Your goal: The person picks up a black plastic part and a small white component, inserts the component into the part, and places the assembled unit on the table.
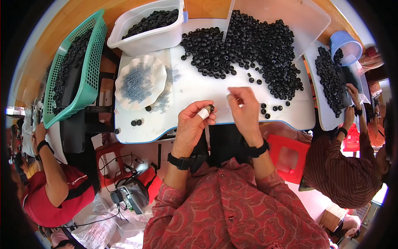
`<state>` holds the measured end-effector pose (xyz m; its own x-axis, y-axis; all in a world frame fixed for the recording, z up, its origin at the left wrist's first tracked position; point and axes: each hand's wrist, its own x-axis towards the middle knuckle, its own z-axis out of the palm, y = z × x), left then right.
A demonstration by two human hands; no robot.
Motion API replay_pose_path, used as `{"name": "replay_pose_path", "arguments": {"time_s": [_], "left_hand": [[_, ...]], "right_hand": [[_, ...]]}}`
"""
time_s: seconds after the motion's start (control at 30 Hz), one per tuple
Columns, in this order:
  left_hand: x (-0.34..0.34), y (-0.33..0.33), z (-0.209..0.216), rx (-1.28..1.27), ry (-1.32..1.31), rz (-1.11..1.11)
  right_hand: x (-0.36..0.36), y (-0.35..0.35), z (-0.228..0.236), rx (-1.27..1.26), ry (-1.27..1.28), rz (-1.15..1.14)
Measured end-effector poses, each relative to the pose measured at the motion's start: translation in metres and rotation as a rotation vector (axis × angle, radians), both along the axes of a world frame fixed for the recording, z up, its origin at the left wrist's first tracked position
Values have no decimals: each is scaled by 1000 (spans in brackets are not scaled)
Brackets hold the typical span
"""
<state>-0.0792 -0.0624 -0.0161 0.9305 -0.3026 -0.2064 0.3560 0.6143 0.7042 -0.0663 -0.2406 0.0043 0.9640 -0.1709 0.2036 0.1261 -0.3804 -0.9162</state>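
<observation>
My left hand (194, 122) is closed in a pinch round a small black ring-shaped part (212, 108), held just above the near edge of the white table. White tape (203, 113) wraps one of its digits. To its right, my right hand (245, 111) hovers over the table, its fingers curled toward the thumb and slightly blurred; anything between the fingertips is too small to make out. Beyond both hands lies a large heap of black ring-shaped parts (257, 45). A wavy-rimmed white plate (158, 71) at the left bears many tiny translucent rings (137, 83).
A white tub (145, 43) and a green basket (89, 79) of black parts stand at the left. A clear bin (306, 25) tips over the heap. Co-workers sit on both sides, near a blue basket (348, 45) at right. Red stools (286, 155) flank me.
</observation>
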Motion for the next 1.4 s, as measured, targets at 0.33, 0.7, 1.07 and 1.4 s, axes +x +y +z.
{"name": "replay_pose_path", "arguments": {"time_s": [0.33,0.7,1.07,1.4], "left_hand": [[4,3,-7,-45,-19,13],[2,10,-5,-105,-1,28],[0,15,-11,-197,5,26],[1,10,-13,-171,-19,32]], "right_hand": [[29,-41,-23,-906,-136,-191],[14,-18,-11,-658,-253,-12],[-8,13,-7,-91,7,88],[-16,23,0,345,124,187]]}}
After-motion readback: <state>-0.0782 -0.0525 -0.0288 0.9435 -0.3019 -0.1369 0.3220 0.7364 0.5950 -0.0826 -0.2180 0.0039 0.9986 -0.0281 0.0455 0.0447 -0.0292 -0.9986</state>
